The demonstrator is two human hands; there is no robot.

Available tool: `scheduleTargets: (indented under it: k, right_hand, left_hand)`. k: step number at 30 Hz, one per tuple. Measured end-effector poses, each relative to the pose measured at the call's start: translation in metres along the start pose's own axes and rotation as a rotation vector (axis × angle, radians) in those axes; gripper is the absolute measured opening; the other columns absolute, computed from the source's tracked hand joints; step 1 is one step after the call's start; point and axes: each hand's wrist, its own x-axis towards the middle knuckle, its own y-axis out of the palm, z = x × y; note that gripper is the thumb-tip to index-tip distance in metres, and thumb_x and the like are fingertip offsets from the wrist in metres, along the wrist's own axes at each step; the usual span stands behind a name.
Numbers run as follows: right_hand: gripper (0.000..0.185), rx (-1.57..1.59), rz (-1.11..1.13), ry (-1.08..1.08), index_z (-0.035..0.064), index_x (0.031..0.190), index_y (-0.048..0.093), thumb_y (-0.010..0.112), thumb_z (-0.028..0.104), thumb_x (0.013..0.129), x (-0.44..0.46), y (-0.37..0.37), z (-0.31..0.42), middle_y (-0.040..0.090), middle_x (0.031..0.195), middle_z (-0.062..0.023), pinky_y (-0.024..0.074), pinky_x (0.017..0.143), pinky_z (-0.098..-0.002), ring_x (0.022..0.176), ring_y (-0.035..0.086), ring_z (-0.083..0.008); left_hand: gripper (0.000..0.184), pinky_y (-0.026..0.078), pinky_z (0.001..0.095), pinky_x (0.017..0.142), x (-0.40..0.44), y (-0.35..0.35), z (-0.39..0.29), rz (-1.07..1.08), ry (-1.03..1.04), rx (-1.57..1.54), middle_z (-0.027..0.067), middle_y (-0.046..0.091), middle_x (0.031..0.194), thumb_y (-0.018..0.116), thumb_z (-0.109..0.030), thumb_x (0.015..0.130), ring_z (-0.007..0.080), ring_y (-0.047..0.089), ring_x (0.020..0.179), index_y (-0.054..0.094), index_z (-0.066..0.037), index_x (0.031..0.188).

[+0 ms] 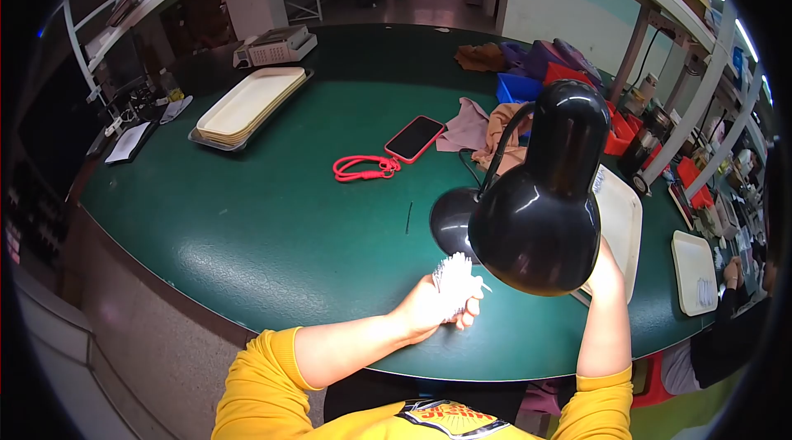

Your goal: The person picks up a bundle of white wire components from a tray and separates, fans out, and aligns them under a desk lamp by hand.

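Note:
My left hand (pixel 441 312) is closed around a bundle of thin, white, stick-like pieces (pixel 454 279), held upright over the green table near its front edge. Their exact kind is too small and bright to make out. Beside the bundle stands a black desk lamp (pixel 540 221), its round base (pixel 454 221) just beyond my left hand. The lamp's head covers most of my right hand (pixel 604 268); only the wrist and the back edge show, and its fingers are hidden. Past that hand lies a cream tray (pixel 623 221), partly behind the lamp.
A red-cased phone (pixel 414 139) with a red strap (pixel 359 167) lies mid-table. Stacked cream trays (pixel 252 101) and a boxy device (pixel 276 45) stand farther left. Cloths (pixel 466 126) and a blue bin (pixel 518 88) sit behind the lamp. A co-worker's hand (pixel 732 273) is beside another tray (pixel 685 275).

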Motion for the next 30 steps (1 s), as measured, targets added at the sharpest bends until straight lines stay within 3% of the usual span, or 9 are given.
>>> scheduleTargets:
  k: [2, 5, 9, 13, 16, 22, 30]
  right_hand:
    - [0.029, -0.039, -0.022, -0.072, -0.0003, 0.096, 0.063, 0.061, 0.021, 0.076, -0.010, 0.010, 0.048, 0.062, 0.094, -0.0190, 0.0469, 0.084, -0.0356, 0.089, 0.061, -0.0309]
    - [0.034, 0.307, 0.098, -0.127, 0.0011, 0.109, 0.056, 0.058, 0.023, 0.083, -0.030, 0.044, 0.119, 0.060, 0.104, -0.0128, 0.0458, 0.086, -0.0350, 0.096, 0.059, -0.0239]
    - [0.024, -0.145, 0.431, -0.484, 0.0075, 0.109, 0.058, 0.055, 0.018, 0.088, -0.037, 0.093, 0.061, 0.060, 0.104, -0.0078, 0.0421, 0.088, -0.0336, 0.095, 0.056, -0.0203]
    - [0.014, -0.175, 0.298, -0.683, 0.0080, 0.098, 0.061, 0.055, 0.014, 0.087, -0.044, 0.094, 0.061, 0.060, 0.088, -0.0048, 0.0422, 0.083, -0.0342, 0.087, 0.057, -0.0170]
    - [0.014, -0.176, 0.314, -0.417, 0.0056, 0.098, 0.061, 0.058, 0.012, 0.086, -0.046, 0.080, 0.117, 0.060, 0.085, -0.0046, 0.0450, 0.077, -0.0314, 0.080, 0.057, -0.0158]
    - [0.015, -0.009, 0.355, -0.313, 0.0052, 0.099, 0.061, 0.058, 0.011, 0.085, -0.047, 0.078, 0.127, 0.060, 0.085, -0.0045, 0.0454, 0.075, -0.0302, 0.080, 0.058, -0.0152]
    - [0.015, 0.255, 0.417, -0.133, 0.0046, 0.100, 0.061, 0.059, 0.010, 0.085, -0.048, 0.078, 0.133, 0.060, 0.086, -0.0043, 0.0461, 0.072, -0.0283, 0.079, 0.058, -0.0142]
  left_hand:
    - [0.017, 0.041, 0.0195, 0.045, 0.001, 0.003, 0.000, 0.009, -0.003, -0.064, 0.0036, 0.059, 0.070, 0.058, -0.022, 0.087, 0.0089, 0.055, 0.055, 0.059, -0.005, 0.087]
    - [0.017, 0.040, 0.0187, 0.044, 0.000, 0.005, -0.004, 0.018, -0.087, 0.019, 0.0039, 0.060, 0.069, 0.058, -0.021, 0.087, 0.0084, 0.056, 0.054, 0.059, -0.004, 0.086]
    - [0.020, 0.038, 0.0181, 0.041, -0.003, 0.010, -0.012, 0.085, -0.158, 0.223, 0.0038, 0.061, 0.066, 0.061, -0.023, 0.085, 0.0065, 0.053, 0.049, 0.062, -0.003, 0.082]
    - [0.024, 0.036, 0.0187, 0.040, -0.003, 0.013, -0.015, 0.081, -0.203, 0.267, 0.0033, 0.060, 0.064, 0.062, -0.026, 0.085, 0.0055, 0.050, 0.047, 0.062, -0.003, 0.083]
    - [0.026, 0.036, 0.0191, 0.039, 0.000, 0.012, -0.014, 0.022, -0.136, 0.233, 0.0038, 0.060, 0.066, 0.062, -0.029, 0.085, 0.0053, 0.050, 0.047, 0.062, -0.003, 0.085]
    - [0.027, 0.038, 0.0185, 0.040, -0.002, 0.011, -0.015, 0.009, -0.049, 0.131, 0.0060, 0.059, 0.074, 0.061, -0.028, 0.086, 0.0075, 0.055, 0.054, 0.060, -0.001, 0.087]
    - [0.019, 0.043, 0.0196, 0.042, -0.002, 0.009, -0.011, 0.009, 0.042, 0.102, 0.0075, 0.059, 0.075, 0.063, -0.017, 0.085, 0.0114, 0.058, 0.058, 0.059, 0.001, 0.089]
